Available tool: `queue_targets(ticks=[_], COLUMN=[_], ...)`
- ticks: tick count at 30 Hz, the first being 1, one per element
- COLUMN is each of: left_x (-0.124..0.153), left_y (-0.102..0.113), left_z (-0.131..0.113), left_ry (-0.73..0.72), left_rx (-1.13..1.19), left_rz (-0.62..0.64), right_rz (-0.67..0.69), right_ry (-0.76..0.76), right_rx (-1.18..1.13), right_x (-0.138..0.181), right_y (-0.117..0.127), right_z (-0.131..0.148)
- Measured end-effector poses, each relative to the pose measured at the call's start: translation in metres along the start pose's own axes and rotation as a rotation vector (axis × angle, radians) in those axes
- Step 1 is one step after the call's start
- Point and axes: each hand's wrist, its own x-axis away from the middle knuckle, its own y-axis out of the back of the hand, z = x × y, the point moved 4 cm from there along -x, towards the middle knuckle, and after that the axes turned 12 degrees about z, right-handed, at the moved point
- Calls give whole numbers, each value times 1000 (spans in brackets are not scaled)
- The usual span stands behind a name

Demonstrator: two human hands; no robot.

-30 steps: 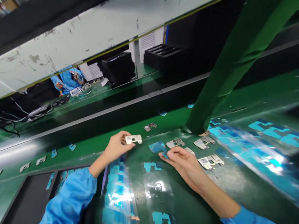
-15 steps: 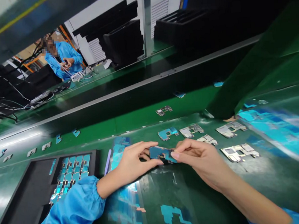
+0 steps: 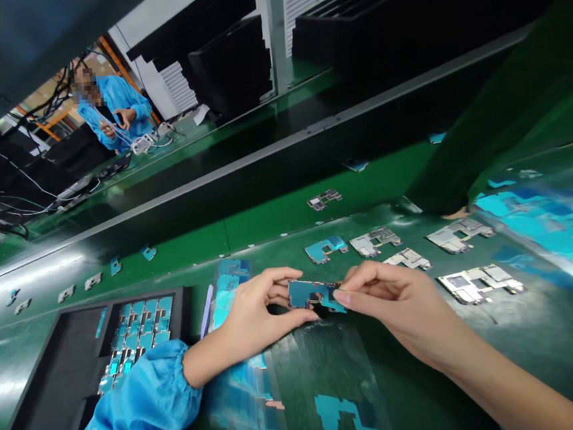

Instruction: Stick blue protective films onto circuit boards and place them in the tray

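Observation:
Between my hands, above the green table, is a small circuit board (image 3: 303, 294) with a blue film on its face. My left hand (image 3: 261, 304) grips its left end between thumb and fingers. The thumb and forefinger of my right hand (image 3: 384, 293) pinch its right end. Below the board lies a clear sheet with blue cut-out stickers (image 3: 344, 414). Another sheet of blue stickers (image 3: 229, 280) lies partly under my left forearm. To the right of my hands rest bare silver circuit boards (image 3: 480, 283) and a blue-covered board (image 3: 325, 248).
A black foam tray (image 3: 44, 370) at the left holds rows of blue-covered boards (image 3: 142, 321). Beside it lies a purple stick (image 3: 206, 310). More blue sheets (image 3: 542, 219) are at the right, near a dark green post (image 3: 460, 139). Across the bench a person in blue (image 3: 117, 109) handles something.
The view has shifted slightly, so the boards on the right appear farther right. Both hands keep hold of the circuit board, which now shows a little more of its face.

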Motion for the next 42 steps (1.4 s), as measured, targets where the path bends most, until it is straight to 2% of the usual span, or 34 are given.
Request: queue_targets(ticks=[8,17,30,42], left_x=[1,1,0,0], left_y=[-2,-2,-4,-3], left_z=[-1,3,2,-2], left_ry=[-8,75,58,64], left_rx=[60,15,35,13], left_rz=[15,4,-8,-48], right_rz=[-16,-13,-44,-16], right_ry=[-20,-57,-87,-82], right_rx=[13,18,22,-27], right_x=[-1,-1,-1,-2], right_y=[-2,-3,-3,-4], right_z=[5,9,8,7])
